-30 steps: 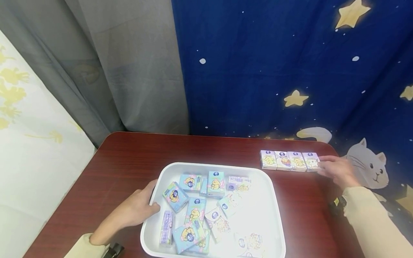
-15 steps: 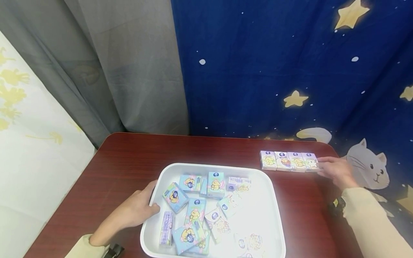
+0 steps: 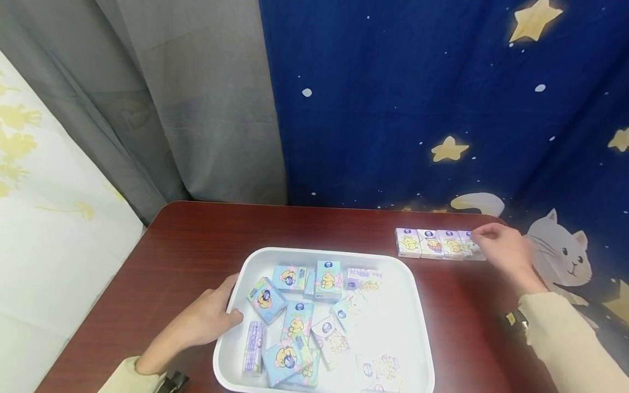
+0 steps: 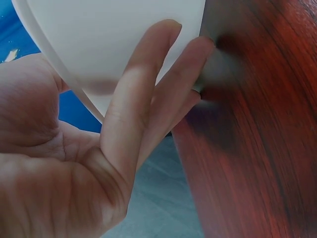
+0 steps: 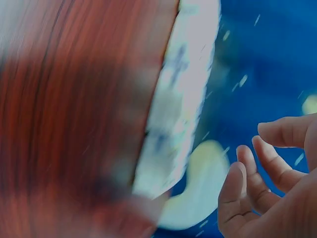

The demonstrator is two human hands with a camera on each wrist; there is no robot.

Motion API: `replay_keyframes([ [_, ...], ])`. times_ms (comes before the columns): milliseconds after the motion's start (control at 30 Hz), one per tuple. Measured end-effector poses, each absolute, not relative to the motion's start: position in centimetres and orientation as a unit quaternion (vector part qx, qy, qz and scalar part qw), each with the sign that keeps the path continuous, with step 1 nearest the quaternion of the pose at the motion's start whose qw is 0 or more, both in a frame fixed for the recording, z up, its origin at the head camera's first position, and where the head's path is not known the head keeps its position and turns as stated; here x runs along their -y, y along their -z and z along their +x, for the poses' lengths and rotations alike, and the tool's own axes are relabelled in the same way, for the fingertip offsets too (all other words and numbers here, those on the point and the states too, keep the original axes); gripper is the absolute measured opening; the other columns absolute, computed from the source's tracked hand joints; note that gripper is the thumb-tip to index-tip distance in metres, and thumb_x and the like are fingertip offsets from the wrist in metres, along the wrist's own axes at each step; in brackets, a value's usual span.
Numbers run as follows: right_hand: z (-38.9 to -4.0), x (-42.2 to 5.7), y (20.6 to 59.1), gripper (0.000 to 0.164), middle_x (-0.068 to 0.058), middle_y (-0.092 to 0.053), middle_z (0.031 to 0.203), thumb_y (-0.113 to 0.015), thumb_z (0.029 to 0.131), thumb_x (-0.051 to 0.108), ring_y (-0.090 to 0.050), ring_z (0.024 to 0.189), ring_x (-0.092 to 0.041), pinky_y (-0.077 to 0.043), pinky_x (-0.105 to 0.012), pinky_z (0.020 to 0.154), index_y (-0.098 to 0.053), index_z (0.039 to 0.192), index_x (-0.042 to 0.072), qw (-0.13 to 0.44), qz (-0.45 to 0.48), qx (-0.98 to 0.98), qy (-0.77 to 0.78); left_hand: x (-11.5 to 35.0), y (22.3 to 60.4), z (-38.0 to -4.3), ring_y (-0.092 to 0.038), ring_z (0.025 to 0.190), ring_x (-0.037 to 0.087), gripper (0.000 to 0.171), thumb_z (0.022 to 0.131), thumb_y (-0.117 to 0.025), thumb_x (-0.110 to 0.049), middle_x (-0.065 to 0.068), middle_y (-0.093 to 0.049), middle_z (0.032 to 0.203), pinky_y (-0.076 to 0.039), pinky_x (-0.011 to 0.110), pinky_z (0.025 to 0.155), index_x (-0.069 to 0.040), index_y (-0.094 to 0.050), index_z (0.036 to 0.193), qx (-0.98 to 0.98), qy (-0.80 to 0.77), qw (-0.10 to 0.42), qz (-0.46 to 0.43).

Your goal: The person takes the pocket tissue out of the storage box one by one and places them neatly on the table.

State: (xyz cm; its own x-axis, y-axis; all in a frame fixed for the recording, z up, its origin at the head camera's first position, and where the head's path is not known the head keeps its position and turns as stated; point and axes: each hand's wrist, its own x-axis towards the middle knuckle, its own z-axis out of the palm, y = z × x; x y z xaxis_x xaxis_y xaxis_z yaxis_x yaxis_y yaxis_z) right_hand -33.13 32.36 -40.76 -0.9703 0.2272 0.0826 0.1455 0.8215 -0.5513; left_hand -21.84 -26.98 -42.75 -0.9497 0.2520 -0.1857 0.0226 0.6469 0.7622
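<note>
My left hand (image 3: 208, 316) holds the left side of a white plastic tray (image 3: 423, 322), thumb at the rim. In the left wrist view its fingers (image 4: 130, 99) lie along the tray's outer wall. Inside the tray are loose pocket tissue packs, blue ones (image 3: 287, 357) and purple-white ones (image 3: 253, 346), some overlapping. A straight row of purple-white tissue packs (image 3: 431, 244) lies side by side at the table's back right. My right hand (image 3: 508, 254) hovers at the row's right end, partly covering the last pack. The right wrist view shows its fingers (image 5: 230, 196) loosely bent, holding nothing.
A dark red wooden table (image 3: 196, 240) carries the tray and the row. Behind it hang a grey curtain (image 3: 211, 109) and a blue star-patterned curtain (image 3: 363, 109). A white patterned cloth (image 3: 59, 229) hangs at the left.
My right hand has let go of the last pack in the row and lifted slightly up and left. That pack now sits tight against its neighbour. The left hand and tray have stayed put.
</note>
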Motion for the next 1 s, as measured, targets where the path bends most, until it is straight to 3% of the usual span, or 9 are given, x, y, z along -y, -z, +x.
replay_keyframes([
  [200,-31.3,-27.1,39.0,0.019,-0.025,-0.077,0.106,-0.073,0.1,0.021,-0.069,0.095,-0.046,-0.05,-0.055,0.08,-0.078,0.107,0.004,0.139,0.007,0.957,-0.256,27.0,42.8,-21.8,-0.077,0.081,0.026,0.084,0.088,-0.071,0.005,0.024,-0.075,0.112,-0.067,0.041,0.059,0.01,-0.033,0.163,-0.896,-0.415,0.139,0.077],
  [333,-29.6,-23.4,38.1,0.004,-0.015,-0.078,0.1,-0.077,0.094,0.013,-0.07,0.091,-0.039,-0.051,-0.052,0.079,-0.079,0.097,0.011,0.155,0.074,0.954,-0.247,27.0,42.6,-21.8,-0.076,0.081,0.027,0.084,0.088,-0.071,0.005,0.024,-0.075,0.112,-0.067,0.042,0.06,0.01,-0.032,0.163,-0.896,-0.414,0.141,0.074],
  [667,-24.9,-16.0,36.8,0.017,0.004,-0.077,0.102,-0.087,0.088,0.009,-0.069,0.087,-0.021,-0.059,-0.047,0.077,-0.08,0.1,0.019,0.108,0.225,0.947,-0.201,26.9,42.5,-21.7,-0.077,0.083,0.027,0.084,0.088,-0.07,0.005,0.025,-0.075,0.113,-0.067,0.042,0.061,0.011,-0.032,0.163,-0.895,-0.415,0.144,0.073],
  [833,-22.8,-13.8,37.0,0.024,0.01,-0.075,0.105,-0.092,0.085,0.013,-0.072,0.091,-0.017,-0.063,-0.043,0.077,-0.079,0.102,0.024,0.043,0.302,0.935,-0.18,26.9,42.5,-21.8,-0.077,0.082,0.028,0.083,0.088,-0.07,0.004,0.026,-0.075,0.113,-0.067,0.042,0.06,0.01,-0.033,0.163,-0.897,-0.411,0.142,0.072],
  [1000,-21.0,-12.6,37.4,0.03,0.016,-0.07,0.106,-0.091,0.089,0.023,-0.065,0.093,-0.009,-0.062,-0.043,0.085,-0.079,0.115,0.029,-0.113,0.353,0.915,-0.158,26.8,42.5,-21.8,-0.077,0.083,0.028,0.083,0.088,-0.07,0.005,0.026,-0.075,0.113,-0.067,0.042,0.06,0.01,-0.033,0.162,-0.897,-0.412,0.143,0.071],
])
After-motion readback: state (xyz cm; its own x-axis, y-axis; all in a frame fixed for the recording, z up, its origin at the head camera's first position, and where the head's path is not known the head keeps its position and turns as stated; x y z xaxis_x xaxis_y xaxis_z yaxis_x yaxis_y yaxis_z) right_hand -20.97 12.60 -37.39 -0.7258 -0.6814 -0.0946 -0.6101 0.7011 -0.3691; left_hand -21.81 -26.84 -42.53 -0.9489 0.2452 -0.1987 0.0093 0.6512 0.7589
